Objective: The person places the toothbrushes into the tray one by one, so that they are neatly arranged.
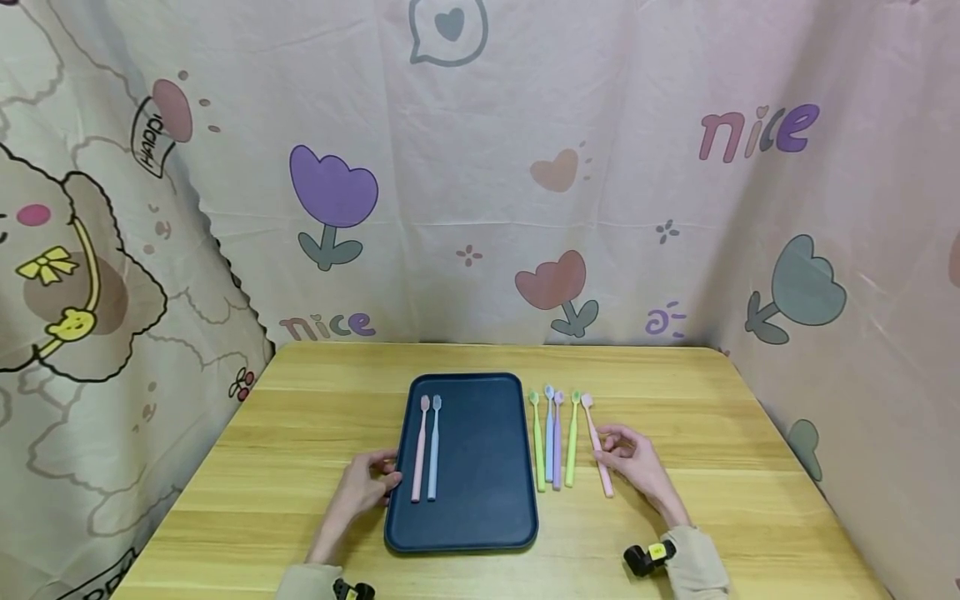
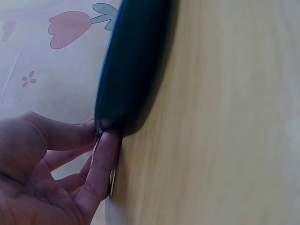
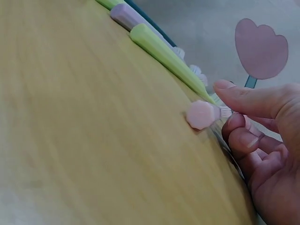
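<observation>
On the wooden table lies a dark blue tray (image 1: 480, 458). My left hand (image 1: 369, 481) pinches its left rim between thumb and fingers; the left wrist view shows the tray (image 2: 133, 61) edge there. A pink toothbrush (image 1: 420, 450) and a blue toothbrush (image 1: 434, 450) lie side by side in the tray's left part. To the right of the tray, my right hand (image 1: 628, 457) pinches another pink toothbrush (image 1: 604, 477) by its handle. This brush slants, its head away from me. In the right wrist view, one pink end (image 3: 201, 115) shows beside the thumb.
Between the tray and my right hand lie a green toothbrush (image 1: 538, 454), a blue toothbrush (image 1: 550, 442), a purple toothbrush (image 1: 557, 454) and a second green toothbrush (image 1: 572, 446). A printed curtain (image 1: 465, 183) hangs behind the table (image 1: 300, 417).
</observation>
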`<move>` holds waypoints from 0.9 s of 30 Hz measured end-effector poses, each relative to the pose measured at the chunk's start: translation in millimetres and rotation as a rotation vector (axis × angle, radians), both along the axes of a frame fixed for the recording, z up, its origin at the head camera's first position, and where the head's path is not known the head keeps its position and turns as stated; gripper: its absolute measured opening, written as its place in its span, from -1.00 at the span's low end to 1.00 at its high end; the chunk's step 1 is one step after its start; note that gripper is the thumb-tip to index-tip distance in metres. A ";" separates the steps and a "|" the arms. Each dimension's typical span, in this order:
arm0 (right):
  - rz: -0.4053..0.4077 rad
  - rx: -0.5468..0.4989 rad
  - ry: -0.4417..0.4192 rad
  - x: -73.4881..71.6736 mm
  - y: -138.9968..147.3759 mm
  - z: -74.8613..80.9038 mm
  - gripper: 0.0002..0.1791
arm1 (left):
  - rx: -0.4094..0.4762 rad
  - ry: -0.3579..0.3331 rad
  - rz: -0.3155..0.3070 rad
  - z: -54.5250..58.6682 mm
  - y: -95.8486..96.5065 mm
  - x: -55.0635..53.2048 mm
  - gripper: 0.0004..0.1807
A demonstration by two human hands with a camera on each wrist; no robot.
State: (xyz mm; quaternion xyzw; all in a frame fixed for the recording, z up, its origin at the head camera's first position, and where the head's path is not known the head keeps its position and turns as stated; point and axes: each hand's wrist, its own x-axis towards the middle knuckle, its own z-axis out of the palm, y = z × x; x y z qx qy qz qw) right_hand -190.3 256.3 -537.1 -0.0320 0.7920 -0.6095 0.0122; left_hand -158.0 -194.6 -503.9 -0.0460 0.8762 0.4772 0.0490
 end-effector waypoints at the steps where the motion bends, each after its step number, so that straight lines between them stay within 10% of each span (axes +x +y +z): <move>1: -0.001 -0.003 -0.007 -0.1 0.1 0.1 -0.50 | -0.002 -0.001 0.000 -0.2 -0.1 0.0 -0.55; 27: -0.115 0.062 -0.087 -4.3 -6.4 2.3 -0.62 | 0.021 0.000 0.009 0.5 1.0 0.4 -0.55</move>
